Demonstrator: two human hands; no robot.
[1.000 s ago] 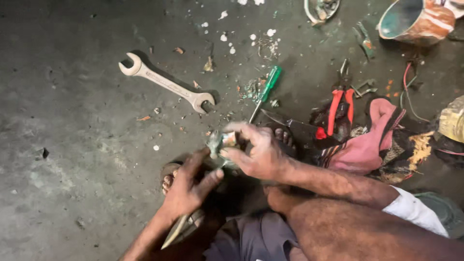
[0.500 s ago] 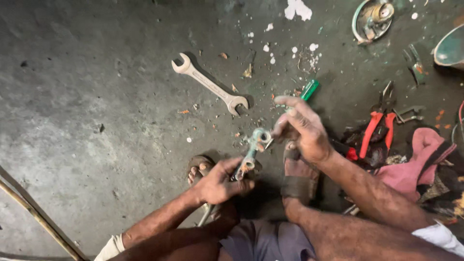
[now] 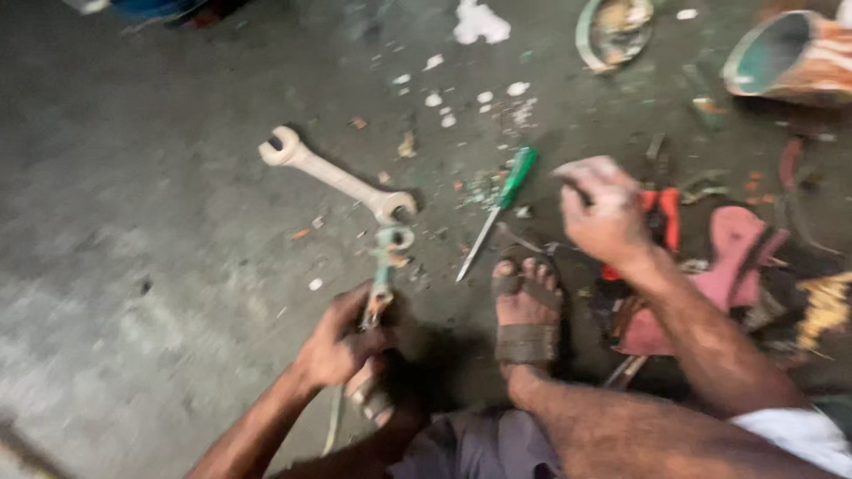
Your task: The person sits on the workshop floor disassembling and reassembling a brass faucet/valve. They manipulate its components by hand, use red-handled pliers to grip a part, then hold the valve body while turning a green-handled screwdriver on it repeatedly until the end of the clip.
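1. While the view is blurred, the left hand (image 3: 342,346) can be seen low in the frame, its fingers wrapped tight around the lower end of a slim, greenish, worn metal tool with a ring-shaped head (image 3: 384,270).
2. That tool stands tilted slightly, its ring end pointing up and away from the person, just below the jaw of a large pale open-ended metal spanner (image 3: 335,175) that lies flat on the dark concrete floor (image 3: 133,222).
3. The right hand (image 3: 603,213) hangs above the floor, well apart from the left hand; its fingers are curled inward, and whether they pinch anything cannot be told through the blur.
4. A green-handled screwdriver with a thin steel shaft (image 3: 499,208) lies on the floor between the two hands, its tip toward the person.
5. A bare foot in a brown strapped sandal (image 3: 525,310) rests just below the screwdriver's tip.
6. Red-handled pliers (image 3: 661,217) lie partly hidden behind the right hand, beside a pink rag (image 3: 737,257).
7. A rusty metal can on its side (image 3: 785,58) sits at the top right corner.
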